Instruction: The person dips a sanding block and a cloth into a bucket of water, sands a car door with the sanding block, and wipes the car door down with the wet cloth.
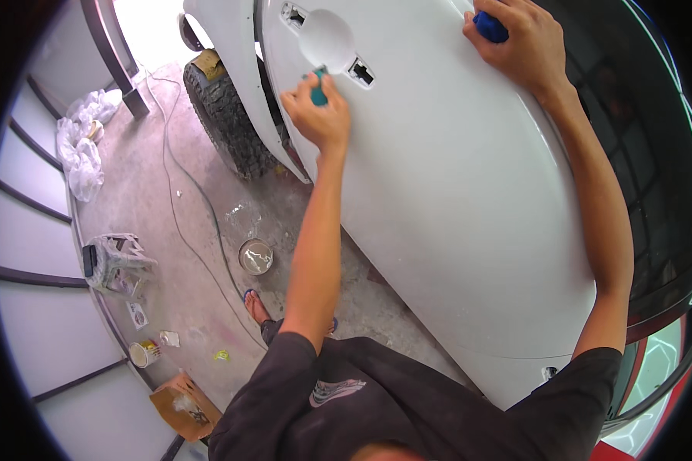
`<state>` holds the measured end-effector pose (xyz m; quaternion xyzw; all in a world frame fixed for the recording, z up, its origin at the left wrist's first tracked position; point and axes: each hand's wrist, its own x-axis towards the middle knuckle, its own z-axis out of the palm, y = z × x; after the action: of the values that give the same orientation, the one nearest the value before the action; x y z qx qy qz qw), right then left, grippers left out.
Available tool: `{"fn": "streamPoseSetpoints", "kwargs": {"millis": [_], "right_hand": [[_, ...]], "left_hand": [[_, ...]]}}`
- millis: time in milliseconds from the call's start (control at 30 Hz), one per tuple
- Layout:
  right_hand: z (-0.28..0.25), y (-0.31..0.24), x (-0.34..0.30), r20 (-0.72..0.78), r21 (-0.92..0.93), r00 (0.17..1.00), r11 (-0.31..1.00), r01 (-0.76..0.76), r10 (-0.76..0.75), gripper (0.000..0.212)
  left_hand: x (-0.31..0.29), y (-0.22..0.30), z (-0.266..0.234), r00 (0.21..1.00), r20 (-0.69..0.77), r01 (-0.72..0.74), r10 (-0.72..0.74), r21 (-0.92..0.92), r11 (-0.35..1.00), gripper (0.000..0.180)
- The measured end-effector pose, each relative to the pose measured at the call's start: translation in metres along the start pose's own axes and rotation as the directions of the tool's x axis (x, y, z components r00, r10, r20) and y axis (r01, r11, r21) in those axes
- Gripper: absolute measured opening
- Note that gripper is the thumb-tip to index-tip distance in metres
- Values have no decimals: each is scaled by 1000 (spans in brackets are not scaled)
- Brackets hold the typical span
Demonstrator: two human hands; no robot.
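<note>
White bodywork of a car door [438,207] fills the middle of the view. My left hand [319,115] is closed on a small teal pad [319,91], just below the round door-handle recess [327,38]. On either side of that recess are dark slots, with no handle fitted. Farther up and to the right, my right hand [524,46] grips a blue wad [490,27], a cloth or sponge, on the panel near the dark window [630,100]. The fingers partly hide both held things.
A tyre [231,115] stands beyond the door's left edge. On the concrete floor are a round bucket of liquid [256,257], a cable [178,165], a plastic stool [121,265], a cardboard box [184,406] and a small tub [144,353]. Plastic sheeting [84,146] lies by the wall.
</note>
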<state>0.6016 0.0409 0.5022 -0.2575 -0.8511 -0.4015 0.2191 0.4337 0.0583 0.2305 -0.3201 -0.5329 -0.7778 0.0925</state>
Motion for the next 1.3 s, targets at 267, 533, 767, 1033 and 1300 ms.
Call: {"fn": "streamPoseSetpoints", "kwargs": {"millis": [267,533,767,1033,1300], "right_hand": [[1,0,-2,19,30,1000,1000,0,0,16],[-1,2,-5,31,38,1000,999,4,-5,17],[-6,0,-6,23,-22,1000,1000,2,-2,18],[-6,-1,-1,-10,-17,1000,1000,6,-7,18],[-9,-8,6,-39,10,999,1000,28,-27,17]], "left_hand": [[-13,7,-6,998,5,-55,55,84,995,19],[-35,21,-19,998,55,-43,42,10,999,17],[-45,19,-22,983,65,-167,171,-58,984,17],[-13,-3,-5,994,36,-107,107,-11,994,22],[19,-15,-9,999,20,-43,43,15,999,16]]}}
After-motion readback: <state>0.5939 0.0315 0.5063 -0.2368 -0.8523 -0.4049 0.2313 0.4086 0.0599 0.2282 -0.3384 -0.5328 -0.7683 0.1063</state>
